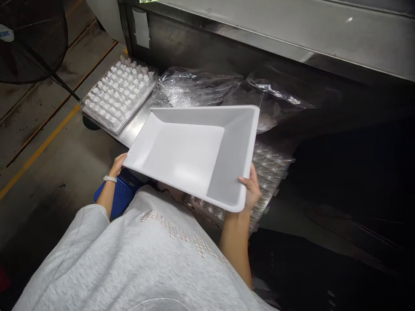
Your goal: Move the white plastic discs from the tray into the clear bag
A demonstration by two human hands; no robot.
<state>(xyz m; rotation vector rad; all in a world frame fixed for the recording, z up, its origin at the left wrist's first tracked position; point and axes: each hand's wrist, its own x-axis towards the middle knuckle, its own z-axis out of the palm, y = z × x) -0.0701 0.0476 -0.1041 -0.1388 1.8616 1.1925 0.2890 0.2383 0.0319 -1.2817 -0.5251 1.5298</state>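
A white rectangular bin (184, 151) with nothing inside is held up in front of my body, tilted. My left hand (119, 164) grips its left end, with most of the fingers hidden behind the wall. At the right end my right hand (251, 188) is wrapped round the near corner, its thumb over the rim. Beneath the bin, partly covered by it, lie clear plastic trays (267, 172) with rows of cavities.
A stack of clear trays with white pieces (118, 93) sits at the table's left end. Clear plastic bags (194, 86) lie behind the bin. A blue stool (121, 190) is by my left forearm; a fan (32, 39) stands at upper left.
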